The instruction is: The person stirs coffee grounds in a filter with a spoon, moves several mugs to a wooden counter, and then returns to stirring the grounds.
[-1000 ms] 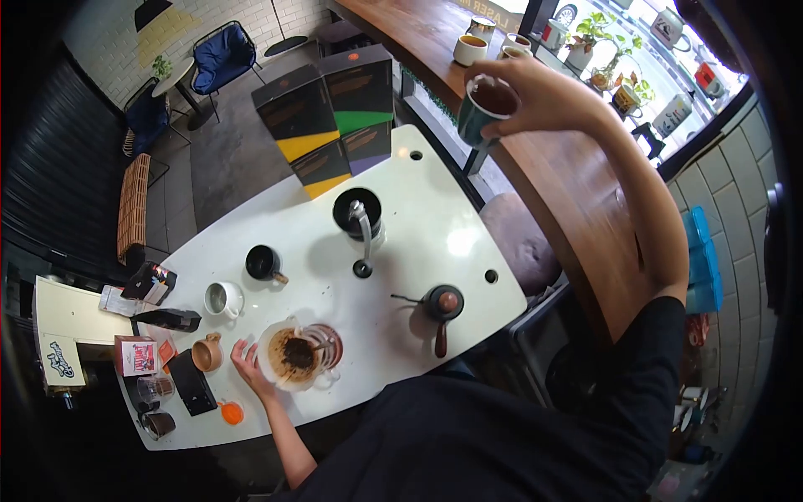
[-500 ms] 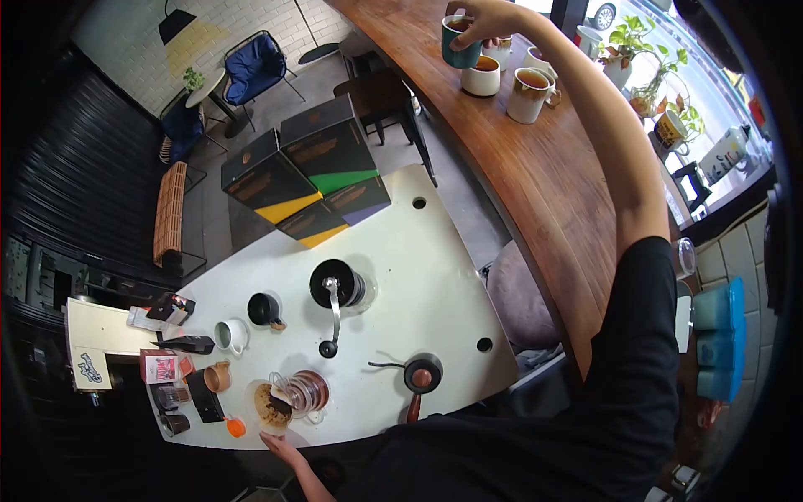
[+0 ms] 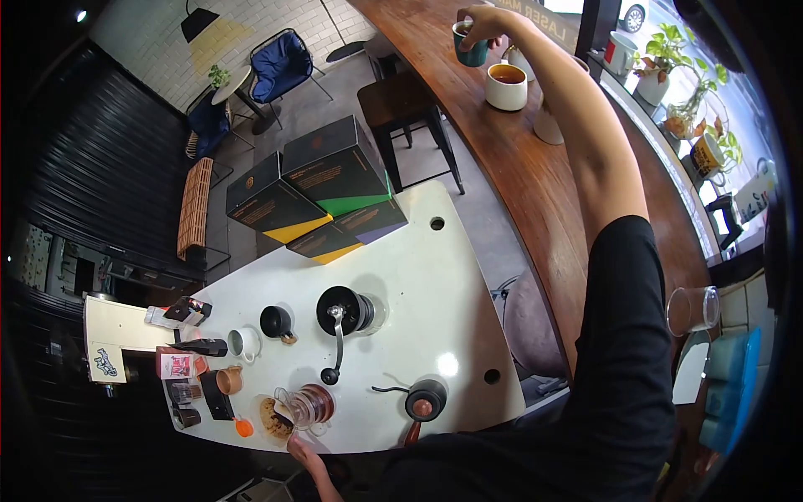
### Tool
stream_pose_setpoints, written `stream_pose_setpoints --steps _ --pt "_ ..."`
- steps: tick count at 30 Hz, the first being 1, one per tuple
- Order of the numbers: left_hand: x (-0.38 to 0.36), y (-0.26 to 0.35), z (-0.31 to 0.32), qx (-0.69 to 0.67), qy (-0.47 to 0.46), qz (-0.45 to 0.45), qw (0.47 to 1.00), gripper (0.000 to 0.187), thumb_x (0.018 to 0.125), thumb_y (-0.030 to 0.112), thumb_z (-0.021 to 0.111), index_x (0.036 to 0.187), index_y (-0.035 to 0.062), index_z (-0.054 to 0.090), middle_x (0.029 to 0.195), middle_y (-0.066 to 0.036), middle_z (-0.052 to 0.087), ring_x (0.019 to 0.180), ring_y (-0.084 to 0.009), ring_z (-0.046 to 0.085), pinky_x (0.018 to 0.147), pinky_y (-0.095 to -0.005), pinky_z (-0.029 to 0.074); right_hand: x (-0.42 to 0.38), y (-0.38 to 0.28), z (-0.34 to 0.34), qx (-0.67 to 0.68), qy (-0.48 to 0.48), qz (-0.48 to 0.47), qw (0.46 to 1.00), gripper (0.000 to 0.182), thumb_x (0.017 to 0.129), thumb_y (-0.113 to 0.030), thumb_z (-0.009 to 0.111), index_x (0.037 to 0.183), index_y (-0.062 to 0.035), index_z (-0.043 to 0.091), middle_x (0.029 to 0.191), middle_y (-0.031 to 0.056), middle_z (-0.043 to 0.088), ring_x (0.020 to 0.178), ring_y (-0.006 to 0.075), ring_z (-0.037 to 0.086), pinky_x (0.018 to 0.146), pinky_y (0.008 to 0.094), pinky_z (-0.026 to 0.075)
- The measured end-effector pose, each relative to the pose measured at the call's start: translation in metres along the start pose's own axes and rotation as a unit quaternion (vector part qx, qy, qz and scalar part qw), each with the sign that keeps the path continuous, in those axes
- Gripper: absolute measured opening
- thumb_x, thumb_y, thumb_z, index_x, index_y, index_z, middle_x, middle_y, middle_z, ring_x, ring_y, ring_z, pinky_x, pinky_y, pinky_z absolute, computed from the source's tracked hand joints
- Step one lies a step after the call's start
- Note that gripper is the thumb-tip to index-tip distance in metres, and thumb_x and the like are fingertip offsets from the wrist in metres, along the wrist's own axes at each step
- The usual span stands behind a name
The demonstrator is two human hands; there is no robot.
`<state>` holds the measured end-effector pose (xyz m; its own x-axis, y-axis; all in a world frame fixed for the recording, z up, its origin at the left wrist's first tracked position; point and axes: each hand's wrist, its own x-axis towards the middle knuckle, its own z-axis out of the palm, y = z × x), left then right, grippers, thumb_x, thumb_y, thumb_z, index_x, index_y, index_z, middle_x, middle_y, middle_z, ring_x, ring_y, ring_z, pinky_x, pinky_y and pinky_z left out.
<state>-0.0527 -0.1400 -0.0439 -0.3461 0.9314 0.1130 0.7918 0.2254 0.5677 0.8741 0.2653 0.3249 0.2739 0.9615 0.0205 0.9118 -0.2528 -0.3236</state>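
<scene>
My right hand (image 3: 483, 25) reaches far over the wooden counter (image 3: 535, 213), its fingers closed from above around the rim of a teal cup (image 3: 472, 48) with dark liquid inside. Close in front of that cup is a white cup (image 3: 507, 92) of amber-brown drink. Another light mug (image 3: 549, 127) is partly hidden by my right forearm. Down at the near edge of the white table (image 3: 435, 276), my left hand (image 3: 304, 452) has its fingers extended beside a paper filter with wet coffee grounds (image 3: 274, 418). A glass coffee server (image 3: 313, 405) sits right by the filter.
A hand grinder (image 3: 341, 311), a gooseneck kettle (image 3: 425, 402), a black mug (image 3: 274, 321) and a white pitcher (image 3: 243, 344) stand on the white table. Dark boxes (image 3: 318, 184) are stacked at its far side. Potted plants (image 3: 657, 79) line the window.
The view has shifted slightly. The teal cup, still in my right hand, has moved away from the white cup it overlapped. My forearm now covers more of the mugs.
</scene>
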Motion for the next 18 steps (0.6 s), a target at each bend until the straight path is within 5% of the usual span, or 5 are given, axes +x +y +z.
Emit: stream_pose_setpoints --steps 8,11,15,18 --pt "-0.01 0.019 0.013 0.072 0.02 0.02 0.997 0.045 0.109 0.036 0.043 0.126 -0.0048 0.053 0.127 -0.027 0.05 0.125 -0.043 0.046 0.108 -0.053 0.035 0.029 0.003 0.03 -0.016 0.001 0.024 1.0 0.067 0.07 -0.026 0.085 0.13 -0.0131 0.058 0.092 0.0173 0.071 0.061 0.0249 0.071 0.047 0.0357 0.057" --pt "-0.011 0.028 0.012 0.102 0.029 0.013 0.994 0.037 0.109 0.03 0.044 0.125 -0.0028 0.052 0.124 -0.024 0.05 0.122 -0.0417 0.048 0.105 -0.0521 0.037 0.032 0.005 0.037 -0.018 -0.025 0.044 0.999 0.069 0.069 -0.028 0.085 0.131 -0.0089 0.062 0.105 0.0196 0.073 0.075 0.0306 0.075 0.06 0.0429 0.062" --pt "-0.01 0.018 0.017 0.128 0.059 0.032 0.99 0.038 0.108 0.031 0.045 0.126 -0.0031 0.051 0.126 -0.025 0.049 0.123 -0.0425 0.047 0.105 -0.0525 0.037 0.044 0.014 0.049 -0.01 -0.035 0.056 0.998 0.068 0.07 -0.026 0.085 0.131 -0.0079 0.062 0.109 0.0199 0.073 0.08 0.0326 0.076 0.064 0.0441 0.064" --pt "-0.011 0.048 0.005 0.109 -0.05 -0.075 0.99 0.066 0.109 0.043 0.042 0.148 -0.0097 0.036 0.149 -0.037 0.033 0.139 -0.053 0.031 0.115 -0.059 0.026 0.053 0.018 0.057 -0.015 -0.038 0.07 0.997 0.068 0.07 -0.026 0.085 0.132 -0.008 0.062 0.113 0.0198 0.072 0.082 0.033 0.077 0.067 0.0449 0.064"
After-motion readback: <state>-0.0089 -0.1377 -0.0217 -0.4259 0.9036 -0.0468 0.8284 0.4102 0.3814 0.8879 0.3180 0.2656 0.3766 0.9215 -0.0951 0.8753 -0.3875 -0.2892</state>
